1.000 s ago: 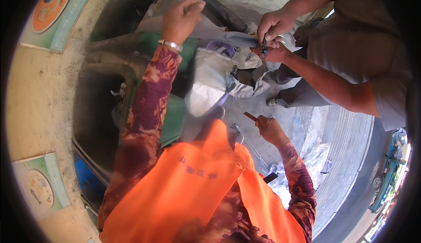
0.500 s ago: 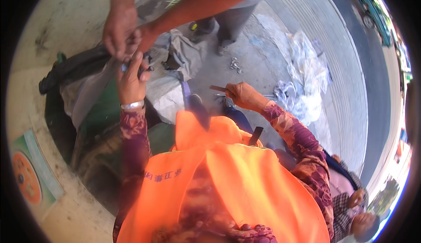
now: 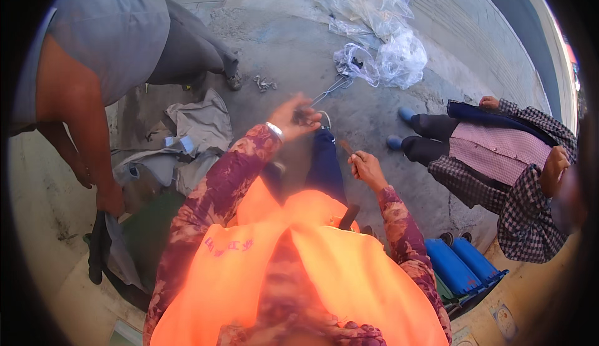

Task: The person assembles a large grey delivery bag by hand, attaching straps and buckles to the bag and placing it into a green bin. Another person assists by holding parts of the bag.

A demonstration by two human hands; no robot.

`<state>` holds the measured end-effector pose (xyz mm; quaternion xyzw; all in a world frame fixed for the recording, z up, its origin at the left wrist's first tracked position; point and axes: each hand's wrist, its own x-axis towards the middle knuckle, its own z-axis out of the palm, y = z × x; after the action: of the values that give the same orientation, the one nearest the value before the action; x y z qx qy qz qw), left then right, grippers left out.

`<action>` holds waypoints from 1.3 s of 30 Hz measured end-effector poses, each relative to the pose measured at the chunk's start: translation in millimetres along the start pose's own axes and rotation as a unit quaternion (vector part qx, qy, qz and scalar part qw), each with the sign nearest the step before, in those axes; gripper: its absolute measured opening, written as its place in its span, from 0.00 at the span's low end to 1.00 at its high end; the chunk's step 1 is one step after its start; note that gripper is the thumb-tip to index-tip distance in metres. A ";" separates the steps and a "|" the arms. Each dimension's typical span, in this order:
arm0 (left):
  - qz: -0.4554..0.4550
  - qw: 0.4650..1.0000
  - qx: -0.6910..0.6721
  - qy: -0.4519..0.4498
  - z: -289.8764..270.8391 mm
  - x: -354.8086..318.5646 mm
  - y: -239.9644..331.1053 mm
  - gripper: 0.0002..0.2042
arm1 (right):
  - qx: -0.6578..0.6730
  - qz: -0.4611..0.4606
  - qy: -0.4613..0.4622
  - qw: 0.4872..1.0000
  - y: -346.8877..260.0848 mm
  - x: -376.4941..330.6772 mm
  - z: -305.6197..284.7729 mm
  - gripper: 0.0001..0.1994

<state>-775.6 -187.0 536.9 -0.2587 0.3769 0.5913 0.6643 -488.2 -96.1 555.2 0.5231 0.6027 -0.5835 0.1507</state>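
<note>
My left hand [image 3: 296, 119], with a silver bracelet at the wrist, is over the ground in front of me. Small dark pieces [image 3: 305, 117] lie in its curled fingers, too blurred to name. Just beyond it, metal tongs [image 3: 331, 91] rest on the ground, and a pale ring-shaped handle [image 3: 326, 119] shows beside the fingertips. To the right, my right hand [image 3: 368, 169] is closed around a flat brown strip [image 3: 347, 149], which points up and left. A small heap of metal pieces [image 3: 264, 84] lies on the ground left of the tongs.
At left, a co-worker [image 3: 118, 34] bends over a green bin [image 3: 150, 221], one hand on dark cloth. Grey sheeting [image 3: 203, 121] is heaped nearby. Clear plastic bags [image 3: 399, 59] lie ahead. Another person [image 3: 499, 152] stands at right, near blue bins [image 3: 452, 265].
My view has turned to the right. My left hand has left the co-worker's hands and moved toward the tongs. The co-worker now reaches down to the cloth. My right hand keeps the strip.
</note>
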 end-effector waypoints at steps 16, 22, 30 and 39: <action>0.012 0.935 0.343 0.087 77.6 322.3 -19.6 0.34 | 0.131 0.107 0.201 0.965 154.0 17.1 -125.1 0.12; -0.039 0.961 0.259 0.093 -5.2 180.7 -19.9 0.20 | 0.142 0.028 0.128 0.981 41.4 80.0 -150.9 0.13; 0.195 0.858 0.448 0.157 -42.7 -68.9 46.8 0.15 | 0.030 -0.182 -0.009 0.983 -204.4 147.2 -78.2 0.15; 0.565 0.727 0.309 0.238 -144.0 -408.1 20.4 0.12 | -0.326 -0.429 -0.306 0.785 -315.5 38.6 179.3 0.09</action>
<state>-830.5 -538.3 784.5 0.0896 0.7612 0.6270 0.1393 -835.2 -161.0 647.7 -0.0759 0.8417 -0.4858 0.2230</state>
